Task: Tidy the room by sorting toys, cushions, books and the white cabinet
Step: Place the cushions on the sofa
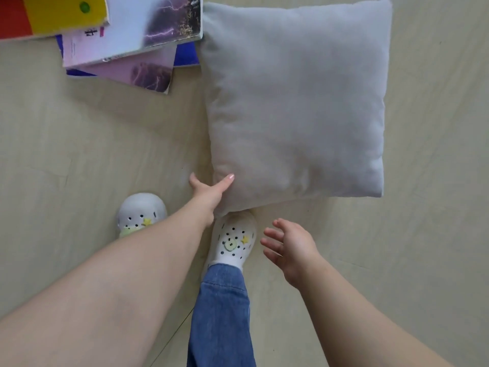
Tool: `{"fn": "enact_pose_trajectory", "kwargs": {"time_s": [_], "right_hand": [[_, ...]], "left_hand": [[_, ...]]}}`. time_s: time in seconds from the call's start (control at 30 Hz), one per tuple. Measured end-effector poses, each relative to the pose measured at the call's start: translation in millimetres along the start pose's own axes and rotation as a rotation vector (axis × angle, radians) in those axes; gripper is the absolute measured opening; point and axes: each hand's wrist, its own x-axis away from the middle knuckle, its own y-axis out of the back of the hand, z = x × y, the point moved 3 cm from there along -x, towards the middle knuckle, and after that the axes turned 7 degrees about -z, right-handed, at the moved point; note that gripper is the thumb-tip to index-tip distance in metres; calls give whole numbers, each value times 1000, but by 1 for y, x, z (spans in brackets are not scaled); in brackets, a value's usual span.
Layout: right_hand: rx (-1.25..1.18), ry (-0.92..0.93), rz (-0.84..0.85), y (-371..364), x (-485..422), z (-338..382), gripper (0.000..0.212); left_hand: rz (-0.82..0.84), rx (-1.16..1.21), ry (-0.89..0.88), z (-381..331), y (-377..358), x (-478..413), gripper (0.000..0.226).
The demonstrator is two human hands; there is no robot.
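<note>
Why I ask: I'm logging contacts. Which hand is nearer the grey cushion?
Left. The left hand grips the near-left corner of the grey cushion, thumb on top; the right hand hovers open, short of its near edge.

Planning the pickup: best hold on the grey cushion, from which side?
Near corners, from the person's side. The grey cushion lies flat, edges thin; left hand pinches the near-left corner, thumb on top. Open right hand could likely take the near-right.
</note>
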Motion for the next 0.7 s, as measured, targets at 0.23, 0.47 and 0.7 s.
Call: {"fn": "enact_pose_trajectory", "kwargs": {"time_s": [0.23, 0.47, 0.7], "right_hand": [[-90, -10, -62, 4, 2, -6, 23], [-306, 63, 66, 0, 104, 38, 70], [-408, 56, 228, 20, 231, 61, 86]], "left_hand": [[155, -245, -179, -4, -11, 21, 37], [300, -63, -280, -92, 31, 135, 10], [307, 36, -464, -155, 95, 271, 15]]}}
